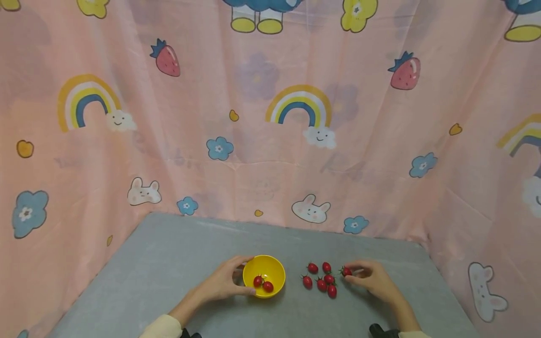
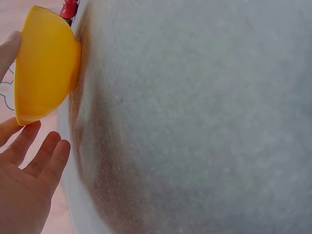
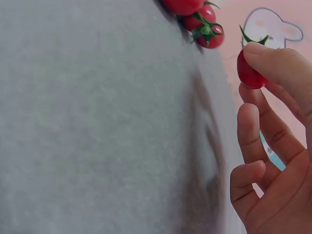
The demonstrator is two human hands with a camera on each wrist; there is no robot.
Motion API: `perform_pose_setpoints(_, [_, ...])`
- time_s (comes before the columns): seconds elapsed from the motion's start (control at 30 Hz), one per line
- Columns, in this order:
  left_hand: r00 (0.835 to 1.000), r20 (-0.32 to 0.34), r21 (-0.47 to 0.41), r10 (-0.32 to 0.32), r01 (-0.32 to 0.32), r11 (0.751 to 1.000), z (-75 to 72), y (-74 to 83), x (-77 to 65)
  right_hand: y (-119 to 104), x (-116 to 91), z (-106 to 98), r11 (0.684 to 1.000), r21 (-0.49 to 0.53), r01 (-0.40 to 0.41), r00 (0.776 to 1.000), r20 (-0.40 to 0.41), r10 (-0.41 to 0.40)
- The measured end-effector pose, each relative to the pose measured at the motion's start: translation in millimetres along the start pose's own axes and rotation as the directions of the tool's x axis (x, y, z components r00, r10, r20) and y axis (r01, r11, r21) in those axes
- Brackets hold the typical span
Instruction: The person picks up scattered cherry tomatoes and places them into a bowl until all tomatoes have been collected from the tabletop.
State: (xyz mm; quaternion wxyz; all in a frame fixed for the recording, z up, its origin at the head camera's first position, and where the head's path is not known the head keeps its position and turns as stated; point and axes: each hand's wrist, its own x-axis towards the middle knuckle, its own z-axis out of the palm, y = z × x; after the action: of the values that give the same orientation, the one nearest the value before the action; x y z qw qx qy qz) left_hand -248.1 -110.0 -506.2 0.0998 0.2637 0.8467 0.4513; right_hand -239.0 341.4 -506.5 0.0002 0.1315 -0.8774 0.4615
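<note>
While the left hand (image 1: 226, 279) grips the yellow bowl (image 1: 276, 272), I note loose tomatoes (image 1: 321, 284) at its three o'clock; beyond, right hand (image 1: 375, 280) pinching a single tomato (image 1: 346, 271).

The bowl (image 2: 46, 63) looks like smooth plastic, the tomatoes (image 1: 332, 291) glossy, the desk (image 1: 177, 253) matt; creased cloth (image 1: 258, 171) hangs along its far edge.
</note>
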Motion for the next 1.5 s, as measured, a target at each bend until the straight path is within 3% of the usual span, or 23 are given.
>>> perform_pose_setpoints(0.27, [1.000, 0.002, 0.003, 0.016, -0.017, 1.000, -0.8, 1.7, -1.2, 1.0, -0.5, 6.2, 1.000, 0.020, -0.017, 0.999, -0.027, 0.018])
perform_pose_setpoints(0.6, [1.000, 0.006, 0.004, 0.009, -0.009, 1.000, 0.6, -1.9, -1.0, -15.5, 4.2, 13.7, 0.999, 0.007, -0.042, 0.997, -0.066, 0.043])
perform_pose_setpoints(0.83, [1.000, 0.004, 0.005, -0.003, 0.003, 1.000, 1.1, -3.4, -0.4, -24.0, 10.4, 18.4, 0.999, -0.002, 0.033, 0.997, -0.070, -0.033])
perform_pose_setpoints(1.1, [1.000, 0.009, 0.002, -0.003, 0.003, 1.000, 0.6, -1.7, -1.1, -29.5, 16.8, 24.5, 0.998, 0.035, 0.052, 0.998, -0.034, -0.051])
perform_pose_setpoints(1.5, [1.000, -0.003, -0.001, -0.023, 0.023, 1.000, 0.8, 0.2, -1.3, -44.3, 27.4, 37.7, 0.987, 0.049, 0.152, 0.988, -0.006, -0.152])
